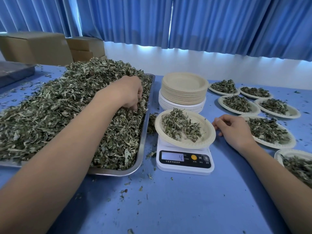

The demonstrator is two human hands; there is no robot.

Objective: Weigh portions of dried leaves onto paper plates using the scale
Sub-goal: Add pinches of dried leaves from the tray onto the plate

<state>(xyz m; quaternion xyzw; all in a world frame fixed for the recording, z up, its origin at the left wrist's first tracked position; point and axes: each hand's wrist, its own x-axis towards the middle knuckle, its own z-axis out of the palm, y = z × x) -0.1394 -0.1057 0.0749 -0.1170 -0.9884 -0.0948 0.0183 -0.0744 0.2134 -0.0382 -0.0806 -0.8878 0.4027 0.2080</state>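
Grasping dried leaves (67,107) at 10 o'clock with left hand (130,93), right hand (234,130) relaxed, empty; six plates (276,146) filled, seventh plate (209,137) on scale (184,166).

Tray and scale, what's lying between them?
Head view: a narrow strip of blue table separates tray and scale, with a clump of spilled leaves and a few scraps on it.

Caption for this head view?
Left hand digs into dried green leaves in a steel tray; beige paper plate on white digital scale.

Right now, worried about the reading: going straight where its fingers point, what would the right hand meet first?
Likely the rim of the paper plate on the scale, close beside the right hand.
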